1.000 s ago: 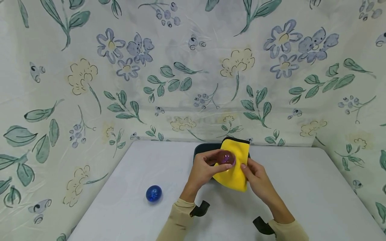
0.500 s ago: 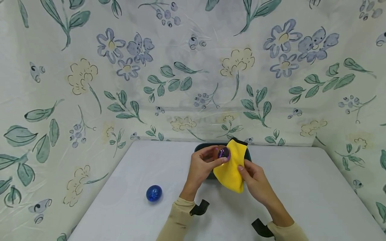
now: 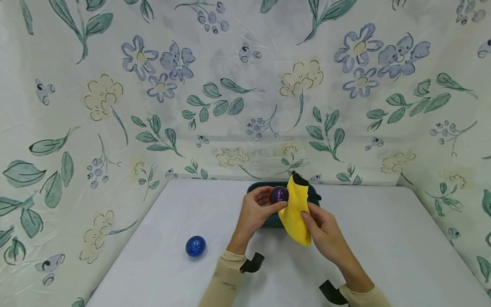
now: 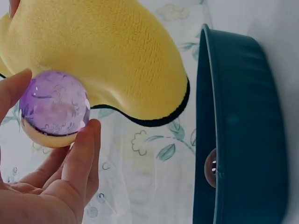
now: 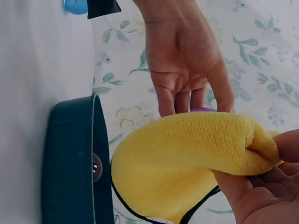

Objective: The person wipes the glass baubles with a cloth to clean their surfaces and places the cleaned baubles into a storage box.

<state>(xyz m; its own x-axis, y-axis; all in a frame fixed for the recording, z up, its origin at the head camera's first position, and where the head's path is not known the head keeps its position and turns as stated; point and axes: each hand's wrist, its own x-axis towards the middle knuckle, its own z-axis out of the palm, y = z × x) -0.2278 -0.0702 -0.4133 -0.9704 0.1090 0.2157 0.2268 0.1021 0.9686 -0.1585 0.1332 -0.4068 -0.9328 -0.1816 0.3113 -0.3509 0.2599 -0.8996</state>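
Note:
My left hand pinches a clear purple glass ball between thumb and fingertips, above a dark teal tray. In the left wrist view the purple ball shows whole, close beside a yellow cloth with black edging. That cloth hangs from my right hand, whose thumb and fingers grip a fold of it. Seen from the right wrist, the cloth hides most of the ball. A clear ball lies inside the tray, partly covered by its wall.
On the white table, left of my forearm, sits a blue glass ball. A flower-printed sheet hangs behind the table. Black straps stick out at both wrists.
The cloth has turned narrower and come away from the front of the purple ball, which now shows more fully. My left hand has turned the ball slightly and shifted a little left.

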